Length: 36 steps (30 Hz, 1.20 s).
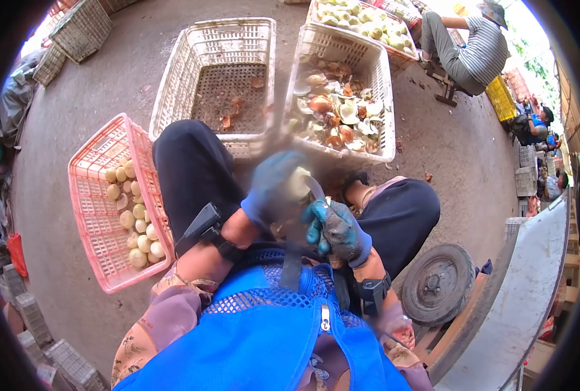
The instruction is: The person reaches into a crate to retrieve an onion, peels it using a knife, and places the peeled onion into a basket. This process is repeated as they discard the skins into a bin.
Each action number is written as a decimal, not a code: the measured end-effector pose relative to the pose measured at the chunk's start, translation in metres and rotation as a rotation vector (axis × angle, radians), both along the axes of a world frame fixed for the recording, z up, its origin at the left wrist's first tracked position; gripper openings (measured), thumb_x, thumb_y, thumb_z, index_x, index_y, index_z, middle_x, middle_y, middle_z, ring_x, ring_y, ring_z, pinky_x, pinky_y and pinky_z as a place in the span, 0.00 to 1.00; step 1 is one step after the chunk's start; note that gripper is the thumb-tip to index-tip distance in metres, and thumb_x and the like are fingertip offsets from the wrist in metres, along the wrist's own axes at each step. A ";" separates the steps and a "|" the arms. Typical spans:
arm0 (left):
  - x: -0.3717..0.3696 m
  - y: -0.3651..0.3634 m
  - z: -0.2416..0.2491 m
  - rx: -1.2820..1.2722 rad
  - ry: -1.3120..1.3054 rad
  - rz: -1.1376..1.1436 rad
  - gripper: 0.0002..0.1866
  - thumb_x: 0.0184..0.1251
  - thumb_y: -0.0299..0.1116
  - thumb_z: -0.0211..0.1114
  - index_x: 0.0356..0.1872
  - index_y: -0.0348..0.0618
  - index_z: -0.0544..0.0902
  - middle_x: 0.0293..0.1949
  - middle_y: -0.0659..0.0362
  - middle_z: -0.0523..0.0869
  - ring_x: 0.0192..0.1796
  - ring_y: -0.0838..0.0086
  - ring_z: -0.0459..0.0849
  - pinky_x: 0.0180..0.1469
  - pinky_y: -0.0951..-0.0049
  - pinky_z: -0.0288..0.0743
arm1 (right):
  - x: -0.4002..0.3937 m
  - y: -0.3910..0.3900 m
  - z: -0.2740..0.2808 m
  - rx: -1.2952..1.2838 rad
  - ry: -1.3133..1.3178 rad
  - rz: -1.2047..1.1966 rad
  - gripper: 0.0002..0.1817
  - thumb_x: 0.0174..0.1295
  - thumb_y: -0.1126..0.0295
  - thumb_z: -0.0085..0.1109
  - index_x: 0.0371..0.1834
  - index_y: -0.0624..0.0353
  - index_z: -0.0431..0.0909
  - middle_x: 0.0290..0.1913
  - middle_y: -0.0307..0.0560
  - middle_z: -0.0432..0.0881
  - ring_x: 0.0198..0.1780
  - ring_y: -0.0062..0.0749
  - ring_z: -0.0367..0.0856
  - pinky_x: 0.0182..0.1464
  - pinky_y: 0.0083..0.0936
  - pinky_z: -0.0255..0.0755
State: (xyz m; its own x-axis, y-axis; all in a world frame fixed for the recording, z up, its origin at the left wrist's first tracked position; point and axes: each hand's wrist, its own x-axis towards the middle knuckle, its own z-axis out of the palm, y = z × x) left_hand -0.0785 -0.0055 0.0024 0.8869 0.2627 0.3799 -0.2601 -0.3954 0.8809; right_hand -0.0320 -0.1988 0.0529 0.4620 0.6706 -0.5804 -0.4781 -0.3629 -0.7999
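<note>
My left hand (271,190), in a blue-grey work glove, is blurred by motion and closed round a pale onion (297,185). Close beside it, my right hand (339,232) wears a dirty blue-teal glove and grips a knife (316,189). The knife's blade points up toward the onion and appears to touch it; most of the handle is hidden in my fist. Both hands are above my lap, between my bent knees. Just beyond them, a white crate (386,111) holds onion skins and peelings (342,114).
On the left, a pink crate (84,215) contains several pale onions (140,228). A white crate (163,98) with a few skins stands ahead. Farther right are a crate of onions (368,26) and a seated person (479,55). A wheel (437,285) lies near my right knee.
</note>
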 end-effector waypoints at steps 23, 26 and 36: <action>0.010 -0.005 -0.020 0.242 -0.033 -0.035 0.20 0.56 0.27 0.70 0.52 0.36 0.80 0.45 0.49 0.85 0.46 0.58 0.86 0.49 0.65 0.80 | 0.011 -0.013 -0.024 0.109 0.076 0.040 0.22 0.75 0.49 0.48 0.42 0.59 0.78 0.22 0.39 0.79 0.15 0.19 0.72 0.17 0.18 0.65; 0.010 -0.006 -0.032 -0.420 0.298 -0.144 0.16 0.63 0.25 0.66 0.53 0.37 0.80 0.46 0.55 0.85 0.45 0.68 0.86 0.49 0.71 0.81 | 0.011 -0.016 -0.034 0.202 0.151 0.041 0.23 0.74 0.48 0.48 0.42 0.59 0.78 0.22 0.39 0.79 0.14 0.19 0.71 0.16 0.18 0.64; 0.012 -0.007 -0.023 -0.182 0.075 -0.244 0.28 0.53 0.27 0.75 0.57 0.39 0.78 0.53 0.53 0.83 0.52 0.65 0.83 0.59 0.67 0.77 | 0.007 -0.016 -0.031 0.441 0.498 -0.024 0.24 0.74 0.46 0.49 0.42 0.60 0.78 0.16 0.38 0.75 0.11 0.20 0.68 0.13 0.21 0.62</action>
